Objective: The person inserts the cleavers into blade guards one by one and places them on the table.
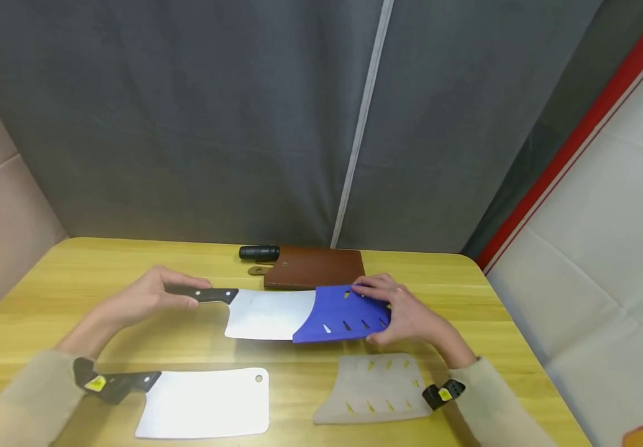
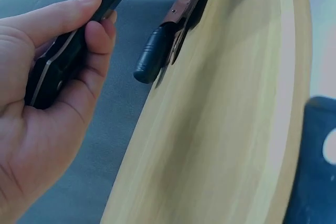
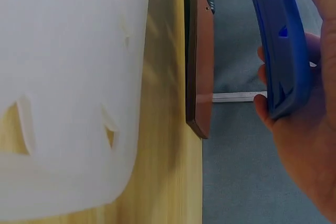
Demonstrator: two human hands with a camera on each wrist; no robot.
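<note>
My left hand (image 1: 153,299) grips the black handle (image 2: 63,56) of a cleaver (image 1: 268,313), held just above the yellow table (image 1: 47,292). The blade's tip sits inside a blue plastic sheath (image 1: 346,313), which my right hand (image 1: 405,313) holds by its far end. In the right wrist view the blue sheath (image 3: 278,51) is pinched between thumb and fingers. A second cleaver (image 1: 204,403) with a black handle lies on the table near me at the left. A translucent white sheath (image 1: 371,388) lies near me at the right.
At the table's back edge lies a brown leather sheath (image 1: 315,267) with a black knife handle (image 1: 258,252) sticking out to the left. Grey curtains (image 1: 215,124) hang behind the table. A white padded wall with a red stripe (image 1: 578,136) stands at the right.
</note>
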